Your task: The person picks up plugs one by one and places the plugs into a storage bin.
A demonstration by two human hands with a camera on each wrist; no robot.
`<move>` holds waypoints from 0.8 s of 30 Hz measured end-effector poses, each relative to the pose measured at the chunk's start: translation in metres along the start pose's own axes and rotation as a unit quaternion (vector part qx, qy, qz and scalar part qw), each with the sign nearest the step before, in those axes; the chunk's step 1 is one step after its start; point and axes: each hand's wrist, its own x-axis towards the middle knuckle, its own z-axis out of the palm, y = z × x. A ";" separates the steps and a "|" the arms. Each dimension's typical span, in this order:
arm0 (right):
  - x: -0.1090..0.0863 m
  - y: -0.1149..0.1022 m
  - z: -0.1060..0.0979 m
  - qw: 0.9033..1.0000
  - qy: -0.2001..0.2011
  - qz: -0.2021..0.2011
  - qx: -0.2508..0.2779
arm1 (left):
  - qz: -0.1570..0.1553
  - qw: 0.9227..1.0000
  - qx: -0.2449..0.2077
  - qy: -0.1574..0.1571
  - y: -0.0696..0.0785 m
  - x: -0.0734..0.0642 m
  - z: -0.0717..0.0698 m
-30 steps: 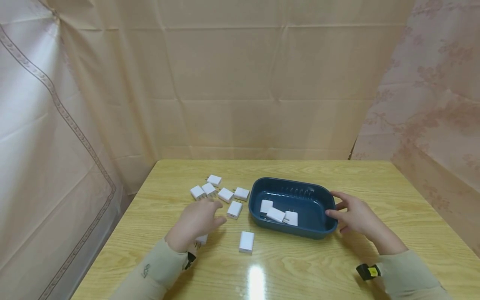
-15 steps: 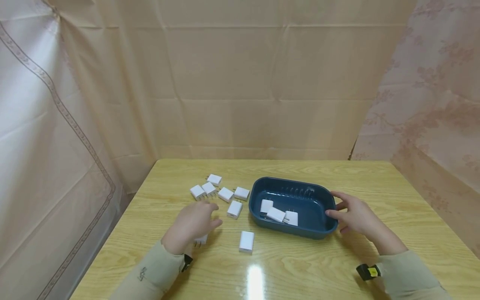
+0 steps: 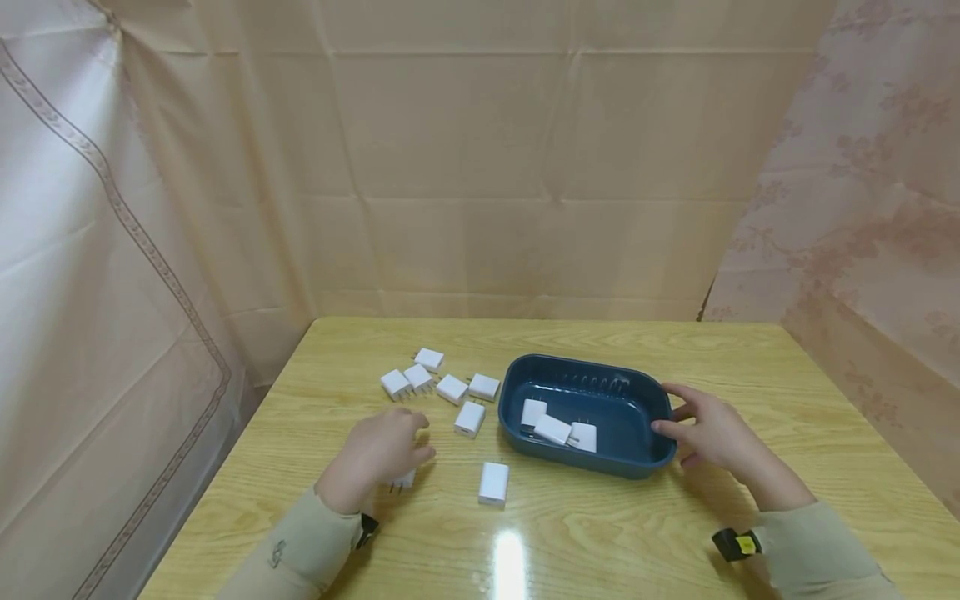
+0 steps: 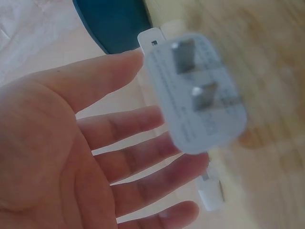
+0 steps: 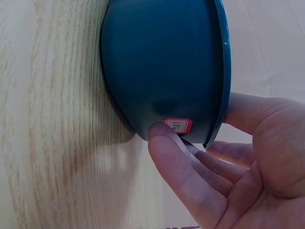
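Observation:
My left hand (image 3: 377, 454) hovers over the left side of the table, fingers spread and relaxed, holding nothing. Partly hidden under it is a white charger plug (image 3: 405, 479). In the left wrist view this charger plug (image 4: 195, 95) shows its two metal prongs, in front of the fingertips. My right hand (image 3: 712, 429) grips the right end of a dark blue plastic tray (image 3: 585, 460), thumb at the rim. The right wrist view shows fingers against the tray's outer wall (image 5: 157, 62), beside a small red-edged sticker (image 5: 177, 125). Several white charger plugs (image 3: 553, 429) lie in the tray's front left part.
More white charger plugs (image 3: 452, 389) lie loose left of the tray. A single charger plug (image 3: 493, 483) sits nearer the front. Beige cloth (image 3: 450, 167) hangs behind the wooden table (image 3: 615, 533).
My left hand has drifted a little left and toward me, over the partly hidden charger plug. The right hand and the tray have stayed put.

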 end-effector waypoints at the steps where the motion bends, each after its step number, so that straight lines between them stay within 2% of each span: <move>1: 0.000 0.000 0.000 1.000 0.000 -0.001 0.001 | -0.001 1.000 0.001 -0.003 -0.001 0.000 0.000; 11: 0.000 -0.001 0.000 1.000 0.001 0.000 -0.005 | 0.006 1.000 0.010 -0.004 -0.006 0.001 0.006; 24: -0.001 -0.001 0.000 1.000 0.001 0.001 -0.003 | 0.004 1.000 0.005 -0.003 -0.006 0.001 0.009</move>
